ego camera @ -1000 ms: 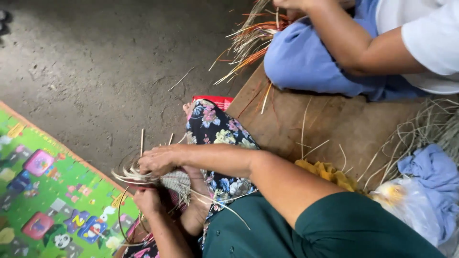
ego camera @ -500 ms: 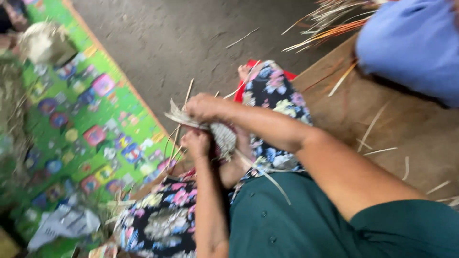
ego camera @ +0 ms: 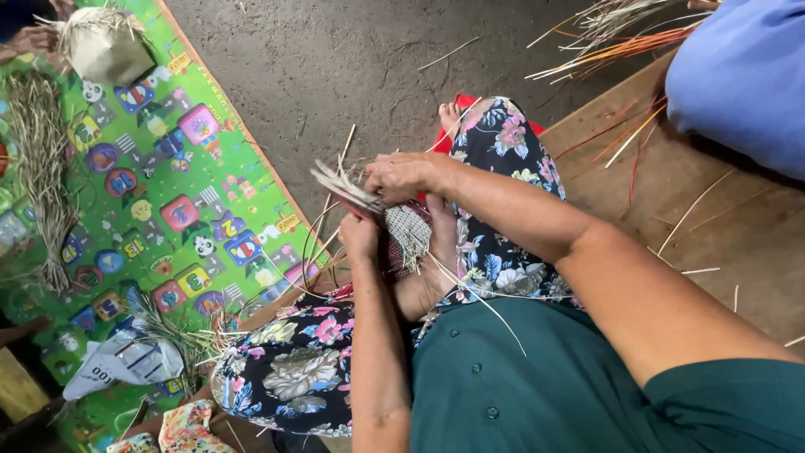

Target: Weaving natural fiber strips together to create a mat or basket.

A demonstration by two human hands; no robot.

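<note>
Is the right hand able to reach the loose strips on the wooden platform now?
Probably yes: the right hand holds the woven piece, but the strips lie uncovered on the platform at that side.

1. Bare grey concrete floor [ego camera: 335,75] beyond the raised knee in floral cloth [ego camera: 503,134] lies open, with only a few stray straws on it.
2. The small half-woven straw basket [ego camera: 394,222] blocks the gap between left hand [ego camera: 360,239] and right hand [ego camera: 402,176]; its loose strips fan outward.
3. The green patterned play mat [ego camera: 168,168] carries a long bundle of dried grass [ego camera: 42,168] and a woven straw pouch [ego camera: 105,46].
4. The brown wooden platform [ego camera: 688,226] is hemmed by a person's blue-clothed leg [ego camera: 738,75].
</note>
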